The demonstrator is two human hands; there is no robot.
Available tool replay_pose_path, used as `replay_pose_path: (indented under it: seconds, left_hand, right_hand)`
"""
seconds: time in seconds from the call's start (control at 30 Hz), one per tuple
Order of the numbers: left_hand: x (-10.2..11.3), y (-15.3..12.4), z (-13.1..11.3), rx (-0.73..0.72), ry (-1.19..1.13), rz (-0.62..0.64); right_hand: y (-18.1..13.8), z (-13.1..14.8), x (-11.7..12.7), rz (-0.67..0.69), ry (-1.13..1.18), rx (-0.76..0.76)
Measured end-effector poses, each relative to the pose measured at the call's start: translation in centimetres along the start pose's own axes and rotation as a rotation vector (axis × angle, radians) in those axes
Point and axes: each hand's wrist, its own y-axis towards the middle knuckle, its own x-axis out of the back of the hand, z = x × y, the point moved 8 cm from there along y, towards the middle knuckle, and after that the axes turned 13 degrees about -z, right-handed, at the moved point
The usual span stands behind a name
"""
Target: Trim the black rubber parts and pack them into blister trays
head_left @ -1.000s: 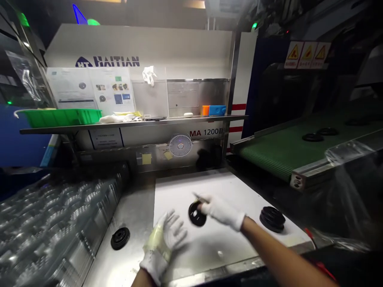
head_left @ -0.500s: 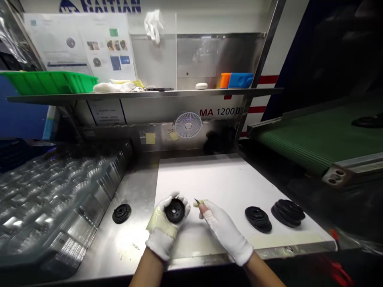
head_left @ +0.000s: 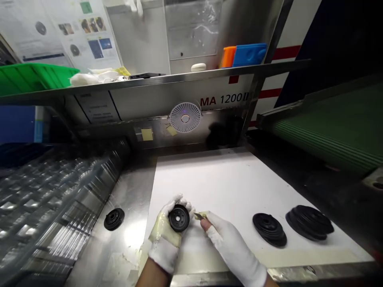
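My left hand (head_left: 165, 233), in a white glove with yellowish tape or coating, is closed around a round black part (head_left: 178, 218) with a hole in its middle. The part's open face is turned up toward me. Just right of it, my right hand (head_left: 229, 243), also gloved in white with a bare thumb tip, pinches a small pointed blade (head_left: 198, 216). The blade's tip is close to the part's rim; whether they touch I cannot tell. The blade's handle is hidden in the fingers.
On the white sheet (head_left: 206, 175), black ribbed discs (head_left: 269, 229) and a thicker black stack (head_left: 309, 222) lie at right. Another black disc (head_left: 114, 219) rests on the metal bench at left, beside clear plastic trays (head_left: 60, 199). A small fan (head_left: 185, 117) stands behind; a green conveyor (head_left: 338, 127) runs at right.
The camera view has shifted and tilted. The blade in my right hand and the black part in my left hand are now closer together.
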Motion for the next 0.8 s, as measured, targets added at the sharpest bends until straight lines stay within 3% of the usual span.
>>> replay_pose_path:
  seconds: [0.1, 0.37, 0.47, 0.63, 0.8]
  left_hand:
    - [-1.6, -0.1, 0.4, -0.089, -0.017, 0.094]
    - [-4.6, -2.4, 2.6, -0.020, 0.106, 0.220]
    - [-4.0, -3.2, 2.1, -0.063, 0.103, 0.224]
    - [-1.4, -3.6, 0.2, -0.107, -0.022, 0.131]
    - [0.6, -3.1, -2.2, -0.126, -0.165, 0.064]
  right_hand:
    - [0.2, -0.4, 1.1, -0.041, -0.152, 0.045]
    - [-0.9, -0.4, 2.6, -0.137, -0.335, 0.095]
    - [-1.8, 0.1, 1.8, -0.182, -0.414, 0.122]
    - [-2.9, 1.5, -1.4, -0.210, -0.460, 0.151]
    - [-3.4, 3.1, -4.9, -0.156, -0.463, 0.188]
